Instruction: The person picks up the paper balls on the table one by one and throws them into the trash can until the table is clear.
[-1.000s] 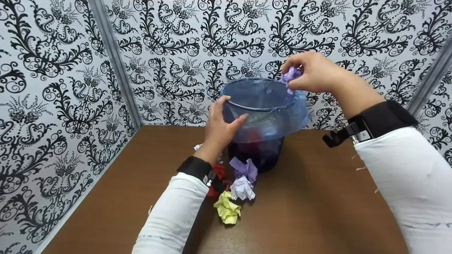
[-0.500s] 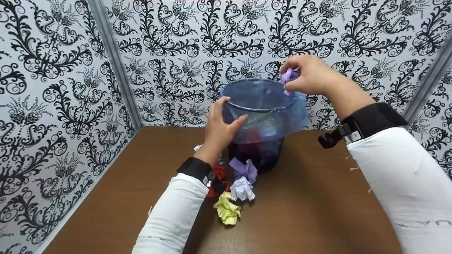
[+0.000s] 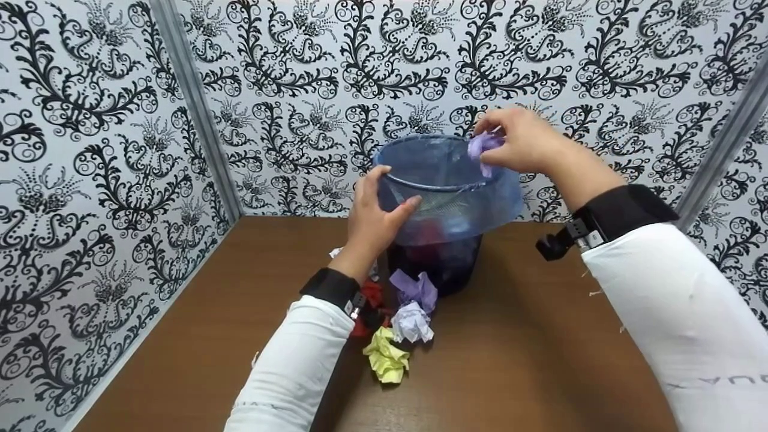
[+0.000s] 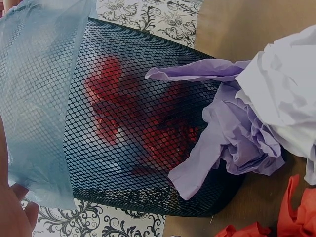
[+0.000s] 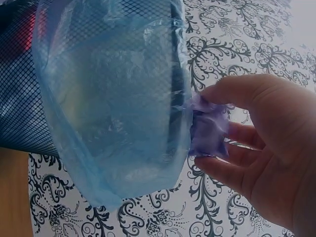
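Pinching a purple paper wad (image 3: 482,146), the right hand (image 3: 522,143) is holding it at the right rim of the mesh bin (image 3: 450,270) | left hand (image 3: 373,219) is gripping the bin's left side over its blue liner (image 3: 474,219) | lower purple wad (image 3: 423,291), white wad (image 3: 412,322) and yellow wad (image 3: 387,357) are lying on the table (image 3: 552,360) before the bin

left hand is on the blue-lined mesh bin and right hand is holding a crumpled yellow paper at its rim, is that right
The colour is wrong: the right hand holds a crumpled purple paper, as the head view shows. The left hand is on the blue-lined mesh bin, as you say.
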Demonstrator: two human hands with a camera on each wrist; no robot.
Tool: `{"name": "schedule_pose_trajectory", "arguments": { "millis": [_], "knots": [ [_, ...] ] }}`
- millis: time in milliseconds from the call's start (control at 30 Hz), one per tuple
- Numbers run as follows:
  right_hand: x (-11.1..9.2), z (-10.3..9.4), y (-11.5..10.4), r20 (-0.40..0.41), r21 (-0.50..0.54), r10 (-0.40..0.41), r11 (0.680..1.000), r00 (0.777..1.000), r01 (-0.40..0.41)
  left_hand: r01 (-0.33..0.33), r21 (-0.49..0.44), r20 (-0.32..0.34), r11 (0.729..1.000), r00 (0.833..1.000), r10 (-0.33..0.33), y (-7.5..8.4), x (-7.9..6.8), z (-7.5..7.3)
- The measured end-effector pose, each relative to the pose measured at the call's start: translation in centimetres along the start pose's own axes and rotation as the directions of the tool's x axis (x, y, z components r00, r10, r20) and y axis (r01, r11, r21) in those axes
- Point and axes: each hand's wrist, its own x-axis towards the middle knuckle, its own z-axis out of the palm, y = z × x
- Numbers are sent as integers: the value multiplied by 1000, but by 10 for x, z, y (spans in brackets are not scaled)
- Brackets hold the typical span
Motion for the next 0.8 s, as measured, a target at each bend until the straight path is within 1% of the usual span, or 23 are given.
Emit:
{"name": "schedule_pose_trajectory", "arguments": {
  "millis": [167,333,400,467,533,600,700,800],
  "knots": [
    [-2,0,1,0,0,-16,1000,1000,16,3,-2,9,1000,1000,-3,0,0,-1],
    [-7,-1,-6,-11,4,-28,1000,1000,28,-2,0,6,1000,1000,2,0,0,-1],
    [-10,-1,-12,-25,2,-56,998,998,56,-3,0,3,1000,1000,3,-1,0,-1],
    [-14,2,-20,-46,3,-104,995,993,105,-2,-3,1,1000,1000,2,-2,0,-1],
    [-19,6,-27,-64,4,-160,987,985,161,1,-3,-1,1000,1000,-1,-2,-1,-1],
    [-25,11,-35,-77,0,-226,974,971,227,2,-6,-1,1000,1000,-2,-2,-1,-1],
    [-34,20,-44,-84,-35,-326,945,942,325,-11,-11,-5,1000,1000,11,-2,-1,-1],
    [-43,30,-53,-77,-53,-407,913,910,403,-30,-19,-14,999,999,30,-2,0,0]
  ]
}}
